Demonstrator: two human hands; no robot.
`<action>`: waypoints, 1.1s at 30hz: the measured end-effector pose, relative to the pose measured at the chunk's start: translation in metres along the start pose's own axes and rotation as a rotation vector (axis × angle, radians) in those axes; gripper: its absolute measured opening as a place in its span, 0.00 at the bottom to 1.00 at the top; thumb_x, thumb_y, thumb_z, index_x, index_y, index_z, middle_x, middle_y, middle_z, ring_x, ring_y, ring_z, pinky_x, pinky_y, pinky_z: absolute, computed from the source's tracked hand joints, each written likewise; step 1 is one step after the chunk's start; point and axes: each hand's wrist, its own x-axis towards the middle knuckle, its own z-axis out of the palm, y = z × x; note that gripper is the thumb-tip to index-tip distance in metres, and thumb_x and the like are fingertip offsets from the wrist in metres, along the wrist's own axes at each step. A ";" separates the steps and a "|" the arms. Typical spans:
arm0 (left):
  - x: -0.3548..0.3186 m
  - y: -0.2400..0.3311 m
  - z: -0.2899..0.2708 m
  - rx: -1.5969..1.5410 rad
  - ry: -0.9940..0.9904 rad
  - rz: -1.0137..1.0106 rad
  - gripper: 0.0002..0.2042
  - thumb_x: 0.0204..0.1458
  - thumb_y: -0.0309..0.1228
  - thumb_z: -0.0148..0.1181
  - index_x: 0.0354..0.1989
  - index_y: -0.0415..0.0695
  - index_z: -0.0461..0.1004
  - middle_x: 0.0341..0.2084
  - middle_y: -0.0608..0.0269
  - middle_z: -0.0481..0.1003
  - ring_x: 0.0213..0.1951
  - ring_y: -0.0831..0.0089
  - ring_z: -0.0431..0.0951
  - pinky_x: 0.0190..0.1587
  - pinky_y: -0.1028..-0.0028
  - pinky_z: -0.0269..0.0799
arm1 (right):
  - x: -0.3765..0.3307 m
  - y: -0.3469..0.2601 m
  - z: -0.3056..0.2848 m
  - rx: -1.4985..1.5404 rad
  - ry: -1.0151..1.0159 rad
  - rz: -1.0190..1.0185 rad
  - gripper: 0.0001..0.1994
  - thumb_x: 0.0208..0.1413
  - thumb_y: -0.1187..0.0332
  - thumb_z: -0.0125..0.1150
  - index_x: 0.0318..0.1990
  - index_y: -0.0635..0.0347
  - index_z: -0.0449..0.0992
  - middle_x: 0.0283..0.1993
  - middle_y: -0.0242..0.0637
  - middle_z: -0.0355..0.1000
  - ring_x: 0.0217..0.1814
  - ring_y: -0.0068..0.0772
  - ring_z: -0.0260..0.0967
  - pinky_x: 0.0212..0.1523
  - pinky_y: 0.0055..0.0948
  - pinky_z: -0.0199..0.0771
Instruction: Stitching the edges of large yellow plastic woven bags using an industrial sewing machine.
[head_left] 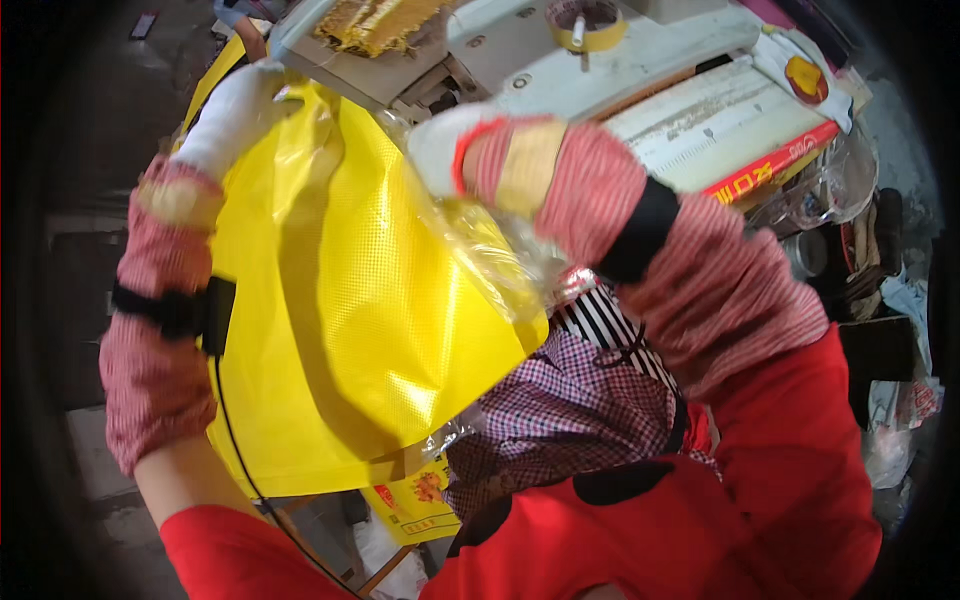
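Here, left hand (236, 115) curled, gripping yellow sheet (370, 290)

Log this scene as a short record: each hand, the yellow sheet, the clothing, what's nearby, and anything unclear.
Left hand: white-gloved, at the yellow sheet's upper edge
Right hand: pale glove, orange-red cuff, beside transparent plastic
Yellow sheet: glossy, textured, creased, between the forearms
Clothing: red top, checked apron
Nearby: tape roll on a pale surface
Unclear: both hands' exact grip

Glossy yellow textured sheet (370, 300), perhaps a bag, slopes creased, clear film (488, 252) along its right edge
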 end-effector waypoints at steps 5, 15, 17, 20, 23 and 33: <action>-0.040 0.128 -0.059 -0.066 0.013 0.448 0.07 0.40 0.27 0.60 0.29 0.43 0.73 0.28 0.58 0.73 0.40 0.60 0.72 0.46 0.66 0.64 | 0.022 0.049 0.027 0.038 0.129 -0.446 0.10 0.41 0.66 0.55 0.25 0.63 0.78 0.24 0.44 0.73 0.27 0.45 0.71 0.29 0.36 0.73; -0.027 0.207 -0.064 -0.784 -1.106 0.581 0.16 0.49 0.24 0.55 0.48 0.46 0.70 0.20 0.62 0.71 0.23 0.69 0.72 0.34 0.74 0.69 | 0.026 0.056 0.043 0.176 0.234 -0.427 0.11 0.44 0.63 0.54 0.29 0.60 0.76 0.26 0.46 0.72 0.27 0.49 0.68 0.28 0.42 0.68; -0.024 0.190 -0.067 -0.859 -1.204 0.328 0.14 0.50 0.25 0.53 0.47 0.44 0.70 0.23 0.61 0.73 0.26 0.71 0.73 0.35 0.74 0.69 | 0.016 0.052 0.036 0.178 0.231 -0.449 0.12 0.41 0.61 0.56 0.29 0.59 0.76 0.26 0.45 0.72 0.27 0.49 0.68 0.29 0.41 0.68; -0.018 0.179 -0.070 -1.038 -1.306 -0.113 0.13 0.51 0.32 0.54 0.43 0.38 0.71 0.29 0.59 0.75 0.32 0.75 0.74 0.37 0.74 0.69 | 0.013 0.047 0.031 0.182 0.230 -0.481 0.13 0.38 0.59 0.59 0.28 0.59 0.76 0.26 0.44 0.72 0.28 0.49 0.69 0.29 0.40 0.69; -0.023 0.188 -0.076 -0.379 -1.511 0.005 0.22 0.46 0.45 0.58 0.42 0.39 0.71 0.29 0.56 0.75 0.34 0.66 0.75 0.38 0.71 0.70 | 0.020 0.047 0.035 0.192 0.231 -0.502 0.15 0.35 0.57 0.62 0.28 0.58 0.76 0.26 0.43 0.72 0.29 0.49 0.69 0.30 0.40 0.69; -0.126 0.246 -0.118 0.098 -1.449 0.594 0.09 0.39 0.38 0.55 0.19 0.47 0.75 0.15 0.61 0.72 0.21 0.59 0.74 0.25 0.63 0.69 | 0.020 -0.005 0.021 0.027 0.108 -0.323 0.14 0.35 0.57 0.62 0.28 0.55 0.77 0.30 0.39 0.74 0.34 0.44 0.71 0.34 0.37 0.72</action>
